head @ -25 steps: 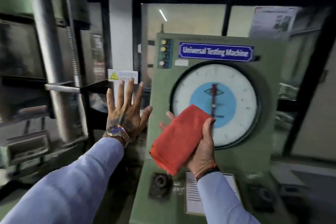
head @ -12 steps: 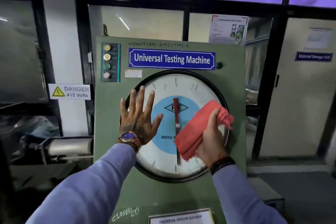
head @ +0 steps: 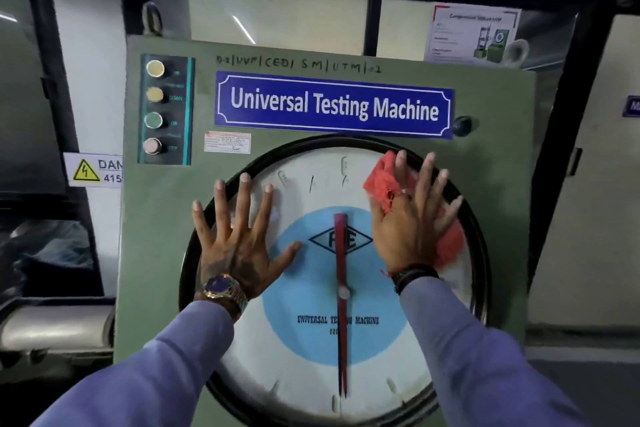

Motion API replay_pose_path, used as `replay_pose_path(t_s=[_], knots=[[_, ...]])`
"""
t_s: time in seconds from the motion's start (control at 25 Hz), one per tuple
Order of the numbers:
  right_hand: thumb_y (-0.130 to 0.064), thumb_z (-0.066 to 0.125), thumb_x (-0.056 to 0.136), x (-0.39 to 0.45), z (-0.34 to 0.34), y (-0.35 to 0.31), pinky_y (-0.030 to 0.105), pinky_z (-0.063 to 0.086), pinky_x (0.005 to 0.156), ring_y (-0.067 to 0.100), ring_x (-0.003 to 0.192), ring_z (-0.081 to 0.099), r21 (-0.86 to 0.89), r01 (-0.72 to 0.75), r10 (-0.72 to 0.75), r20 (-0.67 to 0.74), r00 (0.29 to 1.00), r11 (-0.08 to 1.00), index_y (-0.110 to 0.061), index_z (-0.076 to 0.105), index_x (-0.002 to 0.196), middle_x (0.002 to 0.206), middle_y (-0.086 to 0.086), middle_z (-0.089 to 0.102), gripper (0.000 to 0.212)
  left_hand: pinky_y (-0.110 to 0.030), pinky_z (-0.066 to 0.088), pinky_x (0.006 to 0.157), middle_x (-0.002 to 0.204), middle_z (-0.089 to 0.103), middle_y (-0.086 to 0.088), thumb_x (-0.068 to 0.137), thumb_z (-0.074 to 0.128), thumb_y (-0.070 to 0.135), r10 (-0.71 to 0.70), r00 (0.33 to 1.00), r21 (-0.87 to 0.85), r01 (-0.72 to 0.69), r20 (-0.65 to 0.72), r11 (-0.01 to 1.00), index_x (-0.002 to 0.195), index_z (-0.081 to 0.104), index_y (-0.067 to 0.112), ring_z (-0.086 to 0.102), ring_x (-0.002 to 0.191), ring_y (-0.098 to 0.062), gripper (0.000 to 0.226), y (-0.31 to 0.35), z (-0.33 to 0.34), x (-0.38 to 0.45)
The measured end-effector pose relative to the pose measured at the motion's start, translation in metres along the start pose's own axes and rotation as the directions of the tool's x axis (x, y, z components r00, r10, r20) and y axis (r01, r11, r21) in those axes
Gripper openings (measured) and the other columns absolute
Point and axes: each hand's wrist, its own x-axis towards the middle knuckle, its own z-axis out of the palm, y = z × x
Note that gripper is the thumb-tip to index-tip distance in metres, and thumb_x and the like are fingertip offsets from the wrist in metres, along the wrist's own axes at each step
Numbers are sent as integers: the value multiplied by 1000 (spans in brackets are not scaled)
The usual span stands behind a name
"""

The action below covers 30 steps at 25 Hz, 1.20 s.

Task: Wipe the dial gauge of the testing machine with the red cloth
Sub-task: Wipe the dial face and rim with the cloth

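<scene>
The large round dial gauge (head: pixel 311 350) with a white face, blue centre and red pointer fills the front of the green testing machine (head: pixel 156 253). My right hand (head: pixel 412 222) lies flat on the upper right of the dial, fingers spread, pressing the red cloth (head: pixel 382 182) against the glass; cloth shows above and to the right of the palm. My left hand (head: pixel 239 236), with a wristwatch, rests flat and open on the dial's upper left rim, holding nothing.
A blue "Universal Testing Machine" nameplate (head: pixel 332 104) sits above the dial, with a column of round push buttons (head: pixel 154 107) at the upper left. A yellow danger sign (head: pixel 93 170) hangs on the wall to the left. Dark window frames stand behind.
The view has closed in on the dial. My right hand has moved up and right with the cloth and flattened onto the glass. My left hand stays on the dial's left side.
</scene>
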Motion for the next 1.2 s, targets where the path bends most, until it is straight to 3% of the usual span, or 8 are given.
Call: replay_pose_path(t_s=[0.12,0.36,0.44,0.64,0.84,0.92,1.08,1.2], knots=[[-93,19,95,2,31,-7,73,1,130,40,169,2,3,58,-57,-59,997,998,-25,11,176,184,14,2,106,-77,2,128,185,0,-8,87,31,96,28,997,6,-27,-73,1000,175,7,33,-3,168,-46,111,-5,17,0],[-56,35,112,-17,63,-95,66,6,133,32,169,13,43,504,-492,-165,855,862,-39,27,172,183,2,16,63,-71,0,130,185,0,-6,81,35,99,-14,989,25,18,-150,1000,174,9,10,-5,170,-37,131,-9,29,0],[-57,38,112,-8,59,-60,66,6,133,34,168,18,-6,445,-440,-164,883,896,-42,30,171,183,6,17,61,-70,-1,131,185,-2,-4,80,36,100,-19,989,24,23,-146,999,175,5,11,-7,170,-34,134,-8,27,1],[-53,43,105,5,47,-11,69,12,130,39,167,17,41,-112,118,-218,969,993,-37,31,171,182,15,17,69,-69,-2,131,185,-3,-3,80,34,101,-28,994,35,32,-109,999,174,6,11,-8,170,-34,134,-6,26,2],[-61,48,105,-4,53,-82,65,4,132,36,168,18,18,421,-414,-140,899,907,-48,30,169,183,8,17,67,-70,-1,131,185,-3,-6,73,35,107,-33,996,32,35,-78,999,174,7,9,-7,170,-35,144,-6,22,1],[-63,43,107,7,47,-45,69,4,132,37,168,16,-18,334,-333,-122,935,943,-48,26,170,183,11,13,67,-72,-1,131,185,-3,-6,71,37,107,-25,997,39,28,-71,999,174,7,9,-6,170,-37,146,-5,19,0],[-59,43,103,10,35,6,74,11,128,40,168,12,66,-168,176,-142,974,984,-42,26,171,182,18,11,72,-73,-7,130,185,-4,-5,71,37,108,-20,999,38,22,-47,999,175,7,12,-9,169,-38,144,-3,17,1],[-63,44,101,-3,43,-49,70,7,130,39,169,10,28,60,-56,-131,990,998,-48,23,171,183,12,8,75,-72,-11,129,185,-4,-5,70,38,108,-33,998,28,35,-50,999,175,6,12,-9,169,-38,146,-3,17,2]])
